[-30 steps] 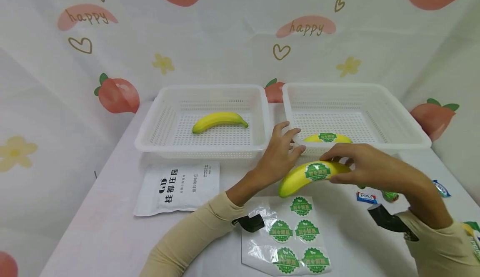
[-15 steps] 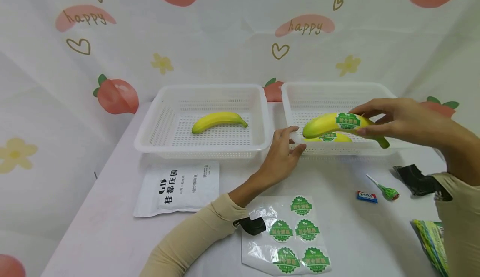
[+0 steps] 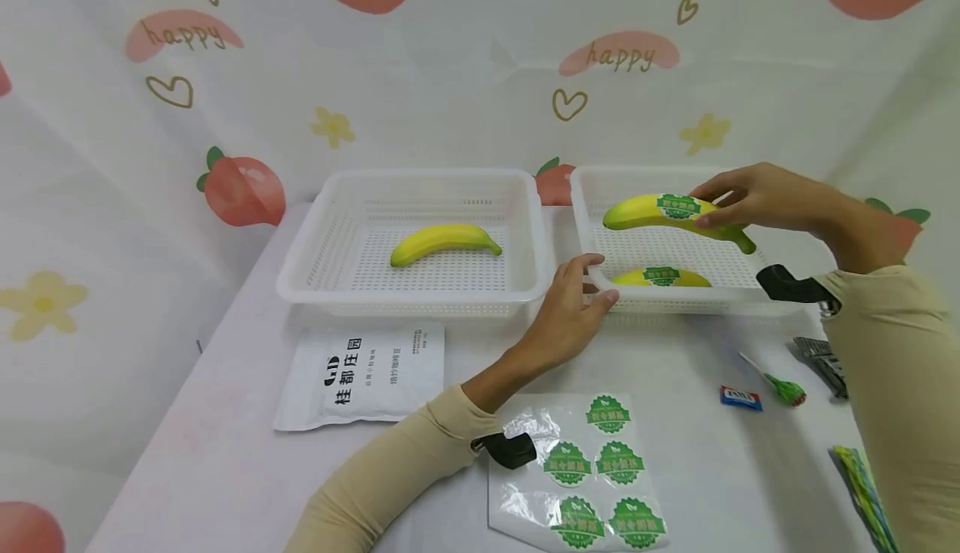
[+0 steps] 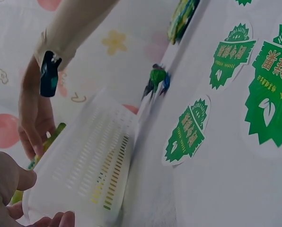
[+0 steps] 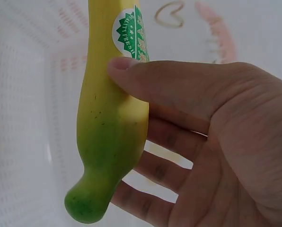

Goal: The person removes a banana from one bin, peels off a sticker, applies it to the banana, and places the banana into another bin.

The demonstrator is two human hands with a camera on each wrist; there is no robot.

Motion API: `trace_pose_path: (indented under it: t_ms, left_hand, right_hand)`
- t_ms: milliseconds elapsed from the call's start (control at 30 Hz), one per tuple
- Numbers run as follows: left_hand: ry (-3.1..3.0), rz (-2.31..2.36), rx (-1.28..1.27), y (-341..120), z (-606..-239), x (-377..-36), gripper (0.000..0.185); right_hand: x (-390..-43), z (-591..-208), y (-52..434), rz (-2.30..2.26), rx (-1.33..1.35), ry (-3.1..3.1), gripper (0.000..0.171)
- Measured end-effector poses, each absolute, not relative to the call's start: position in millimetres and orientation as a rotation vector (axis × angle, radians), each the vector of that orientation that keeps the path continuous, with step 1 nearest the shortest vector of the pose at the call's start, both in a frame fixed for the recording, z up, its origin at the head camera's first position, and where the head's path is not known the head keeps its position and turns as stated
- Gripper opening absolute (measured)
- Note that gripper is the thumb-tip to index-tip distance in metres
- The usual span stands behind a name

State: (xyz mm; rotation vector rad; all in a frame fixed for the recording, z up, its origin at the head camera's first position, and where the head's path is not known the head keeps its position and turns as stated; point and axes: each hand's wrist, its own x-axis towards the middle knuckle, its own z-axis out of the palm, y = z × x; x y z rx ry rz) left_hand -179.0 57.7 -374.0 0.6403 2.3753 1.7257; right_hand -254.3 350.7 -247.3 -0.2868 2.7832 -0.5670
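Observation:
My right hand (image 3: 738, 201) holds a yellow banana (image 3: 660, 211) with a green round sticker in the air over the right white basket (image 3: 750, 282); in the right wrist view the thumb and fingers pinch the banana (image 5: 110, 118) near its green stem. A second stickered banana (image 3: 662, 277) lies inside that basket by the front wall. My left hand (image 3: 573, 307) grips the right basket's front left corner (image 4: 60, 189). A plain banana (image 3: 444, 242) lies in the left basket (image 3: 315, 286).
A sheet of green round stickers (image 3: 592, 474) lies near the front edge, seen close up as stickers (image 4: 268, 99) in the left wrist view. A white printed pouch (image 3: 363, 374) lies at the left. A lollipop (image 3: 783, 388), a small candy (image 3: 741, 397) and packets sit at the right.
My right hand has lifted the stickered banana from above the table front up and back, and it now hovers over the right basket. The left hand stays on the basket corner.

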Motion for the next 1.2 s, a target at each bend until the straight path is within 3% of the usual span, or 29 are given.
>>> trace_pose_path:
  t_ms: [533,1200]
  left_hand:
    - [2.370,1.706,0.627,57.7,-373.1,-176.8,0.057]
    - [2.392,1.682,0.627,57.1,-369.9,-176.3,0.057]
  right_hand:
    - [-285.6,-289.7,351.1,-0.537,-0.239,2.577,0.061]
    - [-283.9,-292.7,335.0,-0.533,-0.181,2.405,0.065]
